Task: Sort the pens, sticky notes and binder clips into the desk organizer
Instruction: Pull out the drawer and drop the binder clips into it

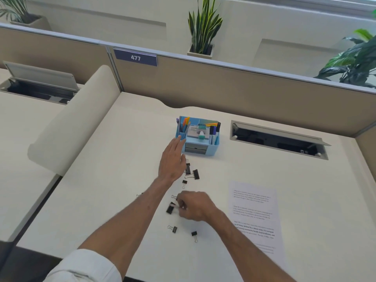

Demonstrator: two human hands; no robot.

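Left hand [173,159] flat, fingers spread, fingertips at blue desk organizer [197,137] front-left corner; right hand [194,206] pinched on black binder clip [170,208] on desk [122,180]; other binder clips [192,173] lie loose between.

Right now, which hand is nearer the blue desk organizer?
Left. The left hand reaches up to the blue desk organizer's front left corner, fingers spread. The right hand is well back, closed around a binder clip on the desk.

cream desk [305,190], tan cubicle partition [244,88] tagged 477, open cable tray [278,139], potted plants [203,27] on ledge behind
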